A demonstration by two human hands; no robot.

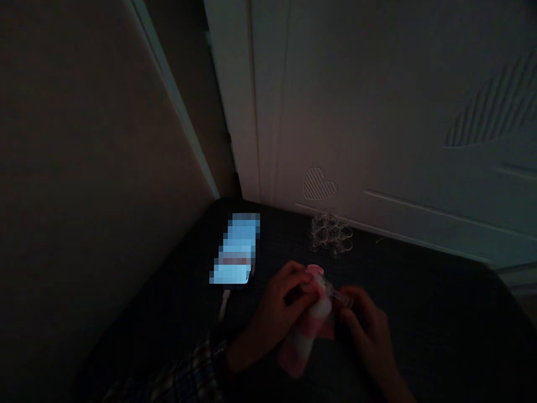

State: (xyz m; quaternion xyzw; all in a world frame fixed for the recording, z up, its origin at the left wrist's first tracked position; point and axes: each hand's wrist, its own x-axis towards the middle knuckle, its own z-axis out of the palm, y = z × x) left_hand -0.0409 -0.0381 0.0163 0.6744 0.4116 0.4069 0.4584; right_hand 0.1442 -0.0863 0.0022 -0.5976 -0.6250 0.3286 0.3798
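In dim light, my left hand is closed around the upper part of a pink-and-white banded pouch or bottle; its exact kind is unclear. A pink rounded piece shows at its top, beside my left fingertips. My right hand pinches a small clear plastic piece with a rounded end. That piece reaches toward the upper right side of the pouch or bottle, and whether it is attached cannot be made out. Behind both hands stands a cluster of several small clear round-topped pieces.
A lit phone, its screen blurred out, lies left of my hands with a white cable running toward me. The dark tabletop meets a pale panel with heart reliefs behind and a wall on the left.
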